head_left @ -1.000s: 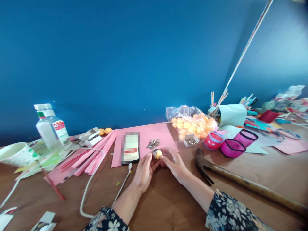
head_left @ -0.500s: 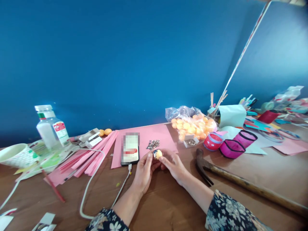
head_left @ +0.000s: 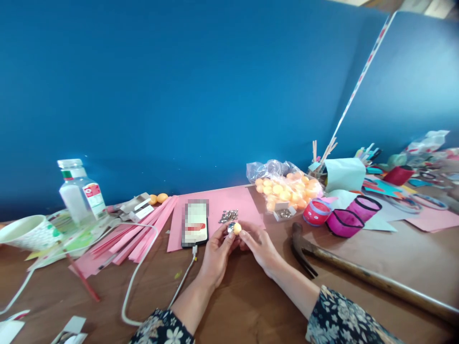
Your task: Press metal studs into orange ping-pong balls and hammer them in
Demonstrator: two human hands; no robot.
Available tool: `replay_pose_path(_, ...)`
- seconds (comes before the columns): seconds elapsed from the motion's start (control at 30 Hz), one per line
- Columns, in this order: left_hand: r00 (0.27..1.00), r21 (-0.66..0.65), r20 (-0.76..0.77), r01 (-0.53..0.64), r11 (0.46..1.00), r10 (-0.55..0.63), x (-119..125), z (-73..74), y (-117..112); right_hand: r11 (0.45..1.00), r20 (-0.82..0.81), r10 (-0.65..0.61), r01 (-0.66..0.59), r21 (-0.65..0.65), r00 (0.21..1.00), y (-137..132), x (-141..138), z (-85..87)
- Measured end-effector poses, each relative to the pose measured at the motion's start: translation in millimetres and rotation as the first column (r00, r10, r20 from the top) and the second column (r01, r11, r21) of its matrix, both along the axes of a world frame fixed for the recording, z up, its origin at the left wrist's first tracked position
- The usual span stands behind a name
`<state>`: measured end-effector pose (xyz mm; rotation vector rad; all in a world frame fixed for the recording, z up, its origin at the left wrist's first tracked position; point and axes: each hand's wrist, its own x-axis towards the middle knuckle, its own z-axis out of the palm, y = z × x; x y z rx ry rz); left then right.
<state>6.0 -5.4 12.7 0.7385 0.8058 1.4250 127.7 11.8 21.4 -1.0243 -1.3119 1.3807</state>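
Between the fingertips of both hands is a small orange-yellow ping-pong ball [head_left: 237, 229], its left side covered with shiny silver thumbtack heads. My left hand [head_left: 217, 255] pinches it from the left, thumb near the silver part. From the right, my right hand [head_left: 263, 248] grips the same ball with thumb and fingers closed; its underside is hidden. Just beyond lies a loose pile of silver thumbtacks [head_left: 228, 216] on pink paper [head_left: 215, 199]. A phone [head_left: 195, 223] with a white cable rests left of the pile.
Right of my hands lies a claw hammer [head_left: 344, 263]. Behind it are a small tack box [head_left: 285, 212], a plastic bag of orange balls [head_left: 285, 188] and magenta pouches [head_left: 345, 223]. Pink strips [head_left: 143, 231], a clear bottle [head_left: 77, 191] and a paper cup [head_left: 28, 231] stand or lie left.
The thumbs have shifted slightly and the ball has turned a little, its silver side now facing more to the left. The whole view has tilted slightly.
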Motion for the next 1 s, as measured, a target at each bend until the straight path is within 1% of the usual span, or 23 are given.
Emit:
replay_pose_path(0.07, 1.000, -0.035, 0.022, -0.014, 0.999, 0.014, -0.9, -1.1, 0.0, 0.994, 0.092, -0.078, 0.070, 0.089, 0.993, -8.8, 5.6, 11.5)
replay_pose_path(0.1, 0.999, -0.054, 0.034, -0.015, 0.998, 0.017, -1.6, -1.7, -0.1, 0.986, 0.153, -0.098, 0.075, 0.146, 0.983, -13.8, 11.9, 17.7)
replay_pose_path(0.13, 0.999, -0.070, 0.046, -0.014, 0.997, 0.017, -2.4, -2.4, -0.3, 0.977, 0.213, -0.104, 0.059, 0.206, 0.972, -18.7, 21.1, 23.4)
replay_pose_path(0.17, 0.998, -0.082, 0.057, -0.012, 0.997, 0.017, -3.2, -3.0, -0.4, 0.957, 0.281, -0.151, 0.069, 0.281, 0.948, -23.2, 33.6, 27.8)
replay_pose_path(0.2, 0.997, -0.088, 0.069, -0.015, 0.996, 0.021, -3.9, -3.6, -0.4, 0.932, 0.369, -0.205, 0.065, 0.358, 0.906, -27.0, 49.3, 30.6)
replay_pose_path(0.23, 0.996, -0.089, 0.083, -0.020, 0.996, 0.028, -4.5, -3.9, -0.3, 0.895, 0.453, -0.285, 0.065, 0.441, 0.845, -30.0, 67.8, 31.4)
replay_pose_path(0.27, 0.995, -0.089, 0.096, -0.027, 0.996, 0.036, -4.8, -3.8, -0.2, 0.862, 0.549, -0.362, 0.047, 0.504, 0.754, -32.4, 88.5, 30.1)
replay_pose_path(0.3, 0.994, -0.091, 0.107, -0.028, 0.995, 0.038, -4.9, -3.5, -0.1, 0.842, 0.643, -0.419, 0.011, 0.539, 0.641, -34.4, 110.2, 27.0)
replay_pose_path(0.33, 0.993, -0.093, 0.115, -0.024, 0.995, 0.034, -4.8, -2.7, 0.0, 0.838, 0.732, -0.446, -0.046, 0.544, 0.514, -36.3, 131.8, 22.3)
replay_pose_path(0.37, 0.993, -0.093, 0.119, -0.017, 0.996, 0.028, -4.6, -1.6, -0.1, 0.852, 0.806, -0.444, -0.095, 0.516, 0.392, -38.4, 152.0, 16.7)
replay_pose_path(0.4, 0.993, -0.094, 0.120, -0.012, 0.996, 0.023, -4.2, -0.4, -0.2, 0.870, 0.858, -0.427, -0.129, 0.476, 0.286, -40.7, 169.9, 10.6)
replay_pose_path(0.43, 0.993, -0.095, 0.119, -0.009, 0.995, 0.020, -3.8, 0.8, -0.5, 0.887, 0.891, -0.408, -0.145, 0.439, 0.202, -43.2, 184.6, 4.6)
replay_pose_path(0.5, 0.993, -0.086, 0.119, -0.011, 0.996, 0.021, -3.2, 2.4, -1.0, 0.911, 0.926, -0.366, -0.169, 0.377, 0.093, -47.5, 203.0, -5.3)
replay_pose_path(0.57, 0.991, -0.072, 0.128, -0.014, 0.997, 0.023, -3.1, 2.0, -1.5, 0.915, 0.931, -0.363, -0.177, 0.362, 0.029, -49.4, 208.2, -11.0)
replay_pose_path(0.6, 0.991, -0.066, 0.134, -0.009, 0.998, 0.018, -3.4, 1.1, -1.6, 0.914, 0.930, -0.368, -0.182, 0.364, 0.011, -49.3, 207.4, -12.1)
replay_pose_path(0.67, 0.990, -0.057, 0.144, 0.004, 0.998, 0.004, -4.5, -1.3, -1.9, 0.911, 0.931, -0.365, -0.200, 0.360, 0.011, -48.2, 202.4, -12.4)
replay_pose_path(0.7, 0.989, -0.055, 0.146, 0.014, 0.998, -0.006, -5.1, -2.5, -2.1, 0.912, 0.935, -0.354, -0.211, 0.352, 0.032, -47.9, 199.3, -11.9)
replay_pose_path(0.8, 0.989, -0.050, 0.147, 0.041, 0.998, -0.033, -6.5, -3.8, -2.5, 0.925, 0.948, -0.284, -0.220, 0.311, 0.145, -51.1, 188.5, -8.7)
replay_pose_path(0.87, 0.989, -0.054, 0.141, 0.049, 0.997, -0.041, -6.5, -3.2, -2.5, 0.942, 0.939, -0.230, -0.184, 0.281, 0.255, -57.4, 178.2, -3.7)
replay_pose_path(0.9, 0.990, -0.057, 0.133, 0.049, 0.997, -0.041, -6.2, -2.6, -2.4, 0.953, 0.925, -0.196, -0.160, 0.259, 0.326, -61.4, 171.2, 0.2)
replay_pose_path(0.97, 0.993, -0.054, 0.107, 0.047, 0.997, -0.041, -5.2, -1.7, -2.1, 0.975, 0.859, -0.124, -0.101, 0.199, 0.497, -70.0, 153.2, 10.9)
replay_pose_path(1.0, 0.995, -0.053, 0.093, 0.047, 0.998, -0.042, -4.7, -1.5, -1.9, 0.985, 0.809, -0.112, -0.042, 0.167, 0.577, -74.0, 142.5, 17.5)
